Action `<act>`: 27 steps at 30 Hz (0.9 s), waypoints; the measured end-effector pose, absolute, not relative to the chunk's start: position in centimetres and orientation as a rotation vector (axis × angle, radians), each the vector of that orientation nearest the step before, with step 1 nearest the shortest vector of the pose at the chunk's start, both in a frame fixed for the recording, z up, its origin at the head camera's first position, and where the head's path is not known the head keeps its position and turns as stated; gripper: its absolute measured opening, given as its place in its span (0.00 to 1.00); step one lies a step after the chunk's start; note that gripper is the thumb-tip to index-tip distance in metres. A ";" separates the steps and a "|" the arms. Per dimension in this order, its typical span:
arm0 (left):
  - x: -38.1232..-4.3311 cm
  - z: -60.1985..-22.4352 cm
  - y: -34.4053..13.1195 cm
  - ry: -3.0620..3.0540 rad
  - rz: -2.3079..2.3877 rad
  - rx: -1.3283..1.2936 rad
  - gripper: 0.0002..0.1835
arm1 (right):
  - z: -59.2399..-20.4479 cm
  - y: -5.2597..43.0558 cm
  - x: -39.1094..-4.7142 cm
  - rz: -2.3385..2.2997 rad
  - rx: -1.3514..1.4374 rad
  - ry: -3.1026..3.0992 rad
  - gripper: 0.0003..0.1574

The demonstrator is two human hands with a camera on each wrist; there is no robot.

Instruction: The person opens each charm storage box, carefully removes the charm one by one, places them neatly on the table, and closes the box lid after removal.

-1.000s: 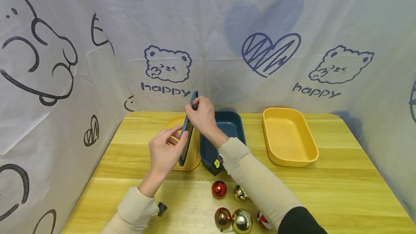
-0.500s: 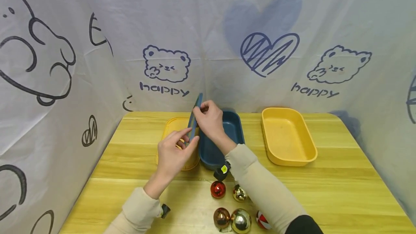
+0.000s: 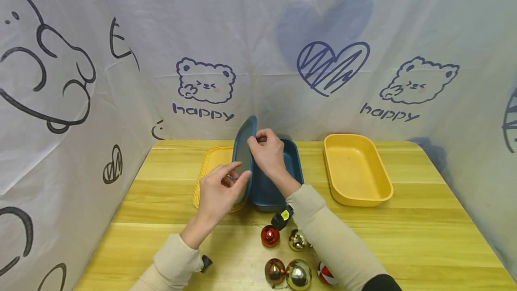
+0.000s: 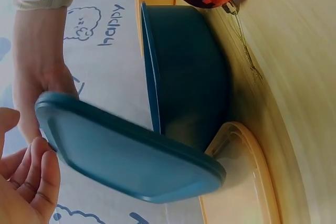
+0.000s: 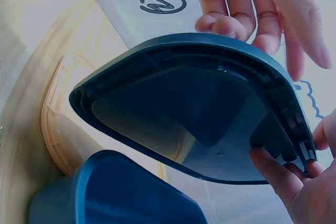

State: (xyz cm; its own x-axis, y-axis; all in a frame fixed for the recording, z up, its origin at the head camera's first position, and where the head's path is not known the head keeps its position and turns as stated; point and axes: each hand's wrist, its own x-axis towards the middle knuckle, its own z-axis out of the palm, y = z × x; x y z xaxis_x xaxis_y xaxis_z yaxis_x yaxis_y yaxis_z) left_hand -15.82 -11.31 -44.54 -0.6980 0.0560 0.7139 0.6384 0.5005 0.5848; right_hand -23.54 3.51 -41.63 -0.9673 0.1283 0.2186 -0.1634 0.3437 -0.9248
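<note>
My right hand (image 3: pixel 268 152) pinches a blue lid (image 3: pixel 243 145) by its edge. The lid stands tilted on its side above the gap between the blue box (image 3: pixel 292 160) and a yellow lid (image 3: pixel 208 165) lying flat. In the right wrist view, the right thumb lies against the lid's hollow underside (image 5: pixel 220 114). My left hand (image 3: pixel 218 190) is at the lid's near left side, fingers loosely bent and thumb apart. In the left wrist view, its fingertips (image 4: pixel 44 161) are right at the lid's rim.
A yellow box (image 3: pixel 359 169) stands on the right of the wooden table (image 3: pixel 424 237). Several baubles lie at the front: red (image 3: pixel 270 235), small gold (image 3: pixel 297 240), brown (image 3: pixel 275 271), large gold (image 3: pixel 298 275) and red-and-white (image 3: pixel 325 274). A printed cloth (image 3: pixel 258 35) hangs behind.
The lid has moved slightly right and turned, so its flat face now shows on the left. The left hand's grip on it has loosened. Both hands have shifted right.
</note>
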 end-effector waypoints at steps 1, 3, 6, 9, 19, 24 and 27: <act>-15.9 -44.6 -11.4 -2.109 -1.190 -0.555 0.12 | -41.7 3.7 -23.5 1.664 0.031 -2.355 0.16; -16.1 -44.8 -11.6 -2.118 -1.212 -0.522 0.08 | -41.9 4.0 -23.5 1.672 0.031 -2.346 0.16; -16.8 -45.1 -12.3 -2.165 -1.288 -0.415 0.07 | -42.2 4.5 -23.3 1.677 0.032 -2.339 0.15; -17.6 -45.8 -13.2 -2.238 -1.401 -0.275 0.08 | -42.3 5.0 -23.2 1.685 0.027 -2.330 0.15; -19.6 -48.2 -14.8 -2.508 -1.544 0.027 0.14 | -42.6 6.3 -22.8 1.724 -0.005 -2.311 0.16; -20.0 -49.2 -14.9 -2.555 -1.576 0.082 0.17 | -42.8 6.7 -22.7 1.723 -0.018 -2.324 0.17; -20.2 -49.7 -14.8 -2.561 -1.644 0.090 0.19 | -42.9 7.0 -22.7 1.734 -0.031 -2.333 0.18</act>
State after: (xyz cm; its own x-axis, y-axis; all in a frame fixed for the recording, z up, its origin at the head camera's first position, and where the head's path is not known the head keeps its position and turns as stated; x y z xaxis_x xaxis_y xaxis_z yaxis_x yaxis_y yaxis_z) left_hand -20.21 -14.84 -49.75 -0.9935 -0.1023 0.0496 0.0025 0.4165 0.9091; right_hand -22.69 7.02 -42.86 -0.9723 0.1560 0.1742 -0.1218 0.2980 -0.9468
